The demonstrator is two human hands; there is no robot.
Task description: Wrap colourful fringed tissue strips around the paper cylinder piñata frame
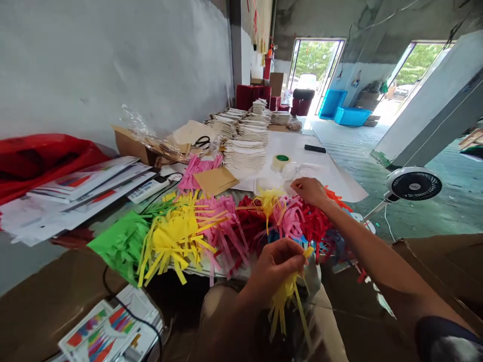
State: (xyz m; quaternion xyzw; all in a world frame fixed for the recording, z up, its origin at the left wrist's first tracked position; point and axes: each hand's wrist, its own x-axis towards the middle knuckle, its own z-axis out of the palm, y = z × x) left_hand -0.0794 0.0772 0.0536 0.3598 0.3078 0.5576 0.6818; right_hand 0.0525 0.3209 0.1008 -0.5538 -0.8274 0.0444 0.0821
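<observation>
My left hand (273, 266) is closed over my lap, pinching a yellow paper tassel (284, 296). A short end of it sticks up past the fingertips, and its cut strips hang down. My right hand (311, 191) reaches over the table's near side, fingers drawn together beside a clear plastic tray (264, 185). Whatever those fingers hold, if anything, is too small to make out. Below that hand lie red tassels (319, 221) and pink tassels (290, 216). Another yellow tassel (268, 201) rests just left of it.
Green fringed paper (123, 241), a yellow fringe bundle (175, 231) and pink strips (222, 221) line the near edge. Behind are a tape roll (281, 161), a phone (315, 149), scissors (202, 142) and stacked paper (245, 151). A fan (414, 185) stands at right.
</observation>
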